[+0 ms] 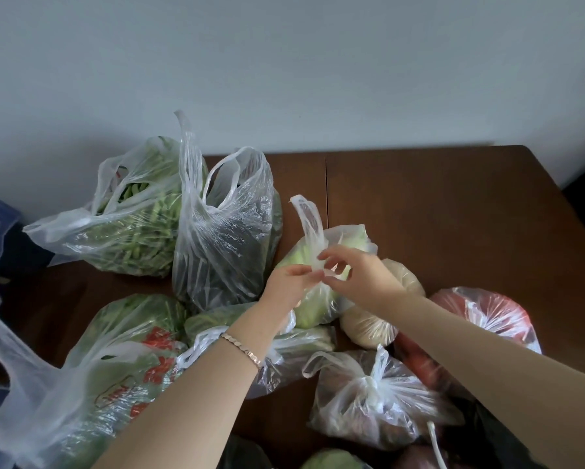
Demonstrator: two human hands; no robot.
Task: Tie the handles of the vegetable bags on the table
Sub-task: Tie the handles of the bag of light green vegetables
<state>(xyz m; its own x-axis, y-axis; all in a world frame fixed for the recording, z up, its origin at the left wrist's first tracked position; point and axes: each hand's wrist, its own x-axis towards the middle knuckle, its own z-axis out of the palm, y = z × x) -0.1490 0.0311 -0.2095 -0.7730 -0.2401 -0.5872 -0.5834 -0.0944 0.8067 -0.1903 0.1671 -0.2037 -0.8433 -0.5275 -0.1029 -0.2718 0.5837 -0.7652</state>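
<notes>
A clear plastic bag with a pale green cabbage (313,309) lies at the middle of the brown table (453,214). One of its handles (309,220) stands upright in a loop. My left hand (289,282) pinches the plastic at the base of that handle. My right hand (358,275) pinches the same handle from the right, fingertips close to the left hand's. Several other clear bags of vegetables lie around it.
Two open bags stand at the back left: green beans (138,228) and dark greens (223,242). A printed bag of greens (121,360) lies front left. A knotted bag (375,397), a red-vegetable bag (480,316) and a beige bag (369,326) sit right. Wall behind.
</notes>
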